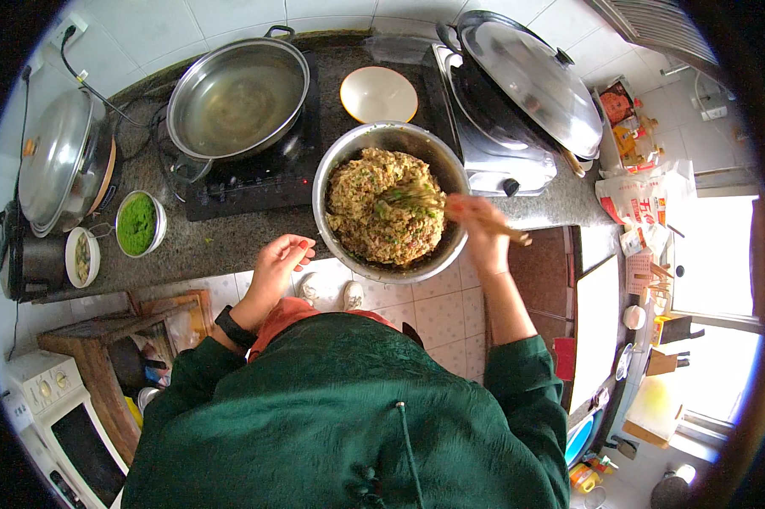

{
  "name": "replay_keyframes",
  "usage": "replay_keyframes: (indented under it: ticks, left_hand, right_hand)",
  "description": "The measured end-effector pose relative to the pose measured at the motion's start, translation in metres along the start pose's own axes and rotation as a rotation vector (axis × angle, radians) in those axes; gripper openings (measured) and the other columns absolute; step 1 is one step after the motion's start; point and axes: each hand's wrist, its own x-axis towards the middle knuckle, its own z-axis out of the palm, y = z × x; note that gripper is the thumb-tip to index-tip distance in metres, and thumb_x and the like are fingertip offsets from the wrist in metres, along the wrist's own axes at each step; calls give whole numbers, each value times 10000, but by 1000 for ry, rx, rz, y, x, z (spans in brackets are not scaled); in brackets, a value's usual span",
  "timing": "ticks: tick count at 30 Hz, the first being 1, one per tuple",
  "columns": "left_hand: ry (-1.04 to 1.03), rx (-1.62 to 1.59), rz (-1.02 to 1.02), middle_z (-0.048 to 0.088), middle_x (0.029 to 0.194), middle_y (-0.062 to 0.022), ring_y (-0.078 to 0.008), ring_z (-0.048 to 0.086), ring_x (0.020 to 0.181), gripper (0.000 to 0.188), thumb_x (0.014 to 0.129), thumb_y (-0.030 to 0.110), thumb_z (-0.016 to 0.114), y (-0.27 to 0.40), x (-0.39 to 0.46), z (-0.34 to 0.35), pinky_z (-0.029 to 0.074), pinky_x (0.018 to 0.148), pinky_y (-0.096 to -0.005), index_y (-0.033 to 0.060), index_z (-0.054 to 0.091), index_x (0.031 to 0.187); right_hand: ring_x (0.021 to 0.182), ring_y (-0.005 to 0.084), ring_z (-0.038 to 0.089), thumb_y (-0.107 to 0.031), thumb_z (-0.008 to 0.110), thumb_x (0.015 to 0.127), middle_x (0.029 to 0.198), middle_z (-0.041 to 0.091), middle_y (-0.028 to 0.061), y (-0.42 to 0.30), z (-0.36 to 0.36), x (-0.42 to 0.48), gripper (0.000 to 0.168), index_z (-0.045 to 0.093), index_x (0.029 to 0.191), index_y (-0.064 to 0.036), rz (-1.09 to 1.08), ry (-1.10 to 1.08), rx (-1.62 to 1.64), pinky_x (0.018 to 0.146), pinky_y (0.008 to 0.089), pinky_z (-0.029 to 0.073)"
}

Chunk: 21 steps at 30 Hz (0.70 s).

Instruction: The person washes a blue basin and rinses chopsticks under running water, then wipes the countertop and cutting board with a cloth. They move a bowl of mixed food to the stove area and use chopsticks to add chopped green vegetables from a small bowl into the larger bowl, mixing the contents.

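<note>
A large stainless steel bowl (392, 273) stands at the counter's front edge, filled with a minced mixture (385, 207) flecked with green. My right hand (481, 232) grips wooden chopsticks (519, 237) over the bowl's right rim; their far ends are blurred and reach into the mixture. Left of the bowl, my left hand (285, 261) hovers with bent fingers near the counter edge, not touching the bowl. Its thumb lies close to the fingers, and whether they meet is unclear. Behind the steel bowl sits an orange-rimmed white bowl (379, 94).
A wide pan of clear liquid (239, 95) sits on the black induction cooktop (255, 197). To the right, a lidded wok (529, 83) covers a gas stove (510, 172). Bowls of green paste (137, 224) and pale food (82, 257) stand left, near a lidded electric pan (64, 159).
</note>
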Motion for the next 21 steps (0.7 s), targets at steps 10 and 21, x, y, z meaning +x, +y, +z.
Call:
replay_keyframes:
  ticks: [10, 21]
  left_hand:
    - [28, -11, -11, 631, 883, -45, -102, 563, 757, 266, 937, 254, 506, -4, -1, -4, 450, 686, -245, 32, 608, 1042]
    - [12, 0, -18, 631, 890, -45, -97, 566, 751, 272, 940, 252, 497, -5, 0, -2, 453, 670, -239, 29, 606, 1052]
  right_hand:
    - [773, 235, 663, 25, 624, 786, 897, 670, 134, -54, 26, -28, 134, 644, 913, -10, -297, -145, -145, 675, 312, 530]
    - [708, 151, 635, -43, 606, 841, 854, 676, 101, -22, -11, -10, 127, 662, 951, -13, -83, 71, -101, 646, 274, 516]
